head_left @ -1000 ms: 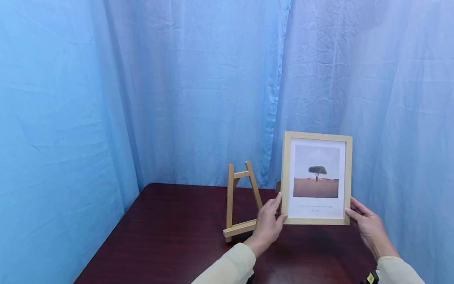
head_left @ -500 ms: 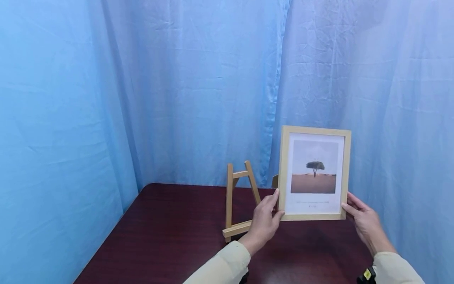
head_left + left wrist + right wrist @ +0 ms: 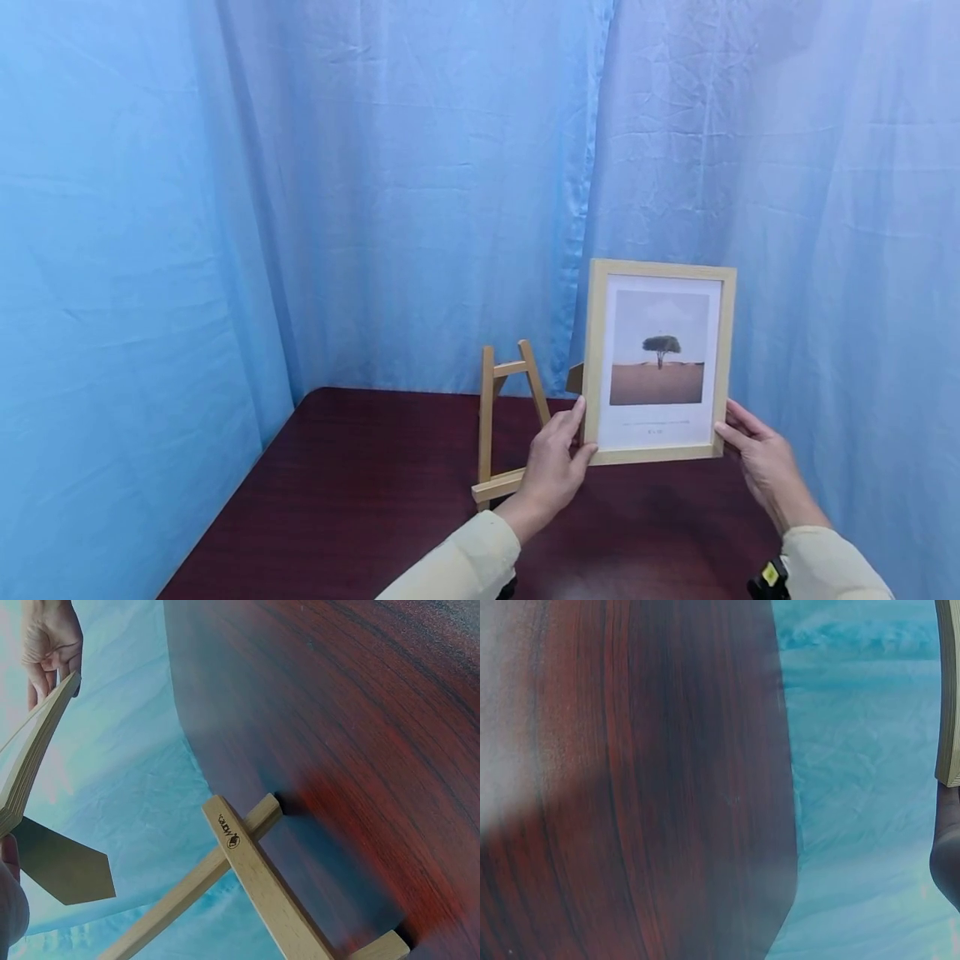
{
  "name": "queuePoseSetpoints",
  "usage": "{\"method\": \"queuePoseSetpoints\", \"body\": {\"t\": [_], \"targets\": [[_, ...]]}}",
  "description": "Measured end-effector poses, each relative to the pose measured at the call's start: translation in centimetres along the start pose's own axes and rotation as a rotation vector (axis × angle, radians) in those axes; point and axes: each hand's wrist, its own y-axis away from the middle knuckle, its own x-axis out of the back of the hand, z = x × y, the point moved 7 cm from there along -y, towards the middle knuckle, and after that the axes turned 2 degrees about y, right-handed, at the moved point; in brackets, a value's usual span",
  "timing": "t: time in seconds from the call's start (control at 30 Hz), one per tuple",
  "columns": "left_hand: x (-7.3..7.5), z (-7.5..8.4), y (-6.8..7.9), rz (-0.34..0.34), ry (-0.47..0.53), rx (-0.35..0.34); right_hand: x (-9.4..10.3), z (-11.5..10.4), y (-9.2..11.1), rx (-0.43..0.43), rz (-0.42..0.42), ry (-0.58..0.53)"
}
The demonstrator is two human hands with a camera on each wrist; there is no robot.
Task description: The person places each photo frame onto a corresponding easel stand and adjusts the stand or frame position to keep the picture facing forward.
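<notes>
A light wood picture frame [image 3: 660,346] with a tree print is held upright above the table's right side. My left hand [image 3: 551,467] grips its lower left edge, thumb on the front. At the lower right edge, my right hand [image 3: 768,471] pinches the frame between thumb and fingers. A brown stand flap [image 3: 67,866] sticks out behind the frame in the left wrist view. Left of the frame stands a small wooden easel [image 3: 486,417], its ledge partly hidden by my left hand. Only the frame's edge [image 3: 949,697] and part of the right hand [image 3: 949,855] show in the right wrist view.
The dark red-brown wooden table [image 3: 360,467] has a rounded far left corner. Blue curtains [image 3: 450,192] hang behind it and along both sides.
Both hands have moved the picture frame slightly up and to the left, closer to the easel. The frame has turned a little. The easel has stayed in place.
</notes>
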Motion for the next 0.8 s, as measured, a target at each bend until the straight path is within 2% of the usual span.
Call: {"method": "queuePoseSetpoints", "body": {"t": [0.17,0.4,0.8], "targets": [[0.5,0.2,0.2,0.006,0.007,-0.008,-0.7,-0.3,0.0,0.017,-0.020,-0.012],[1.1,0.3,0.4,0.006,0.067,0.005,-1.4,-0.4,-0.2,0.018,-0.010,-0.018],[2.2,0.1,1.0,0.005,0.064,0.016,-2.7,-0.1,-0.6,0.019,-0.028,0.018]]}}
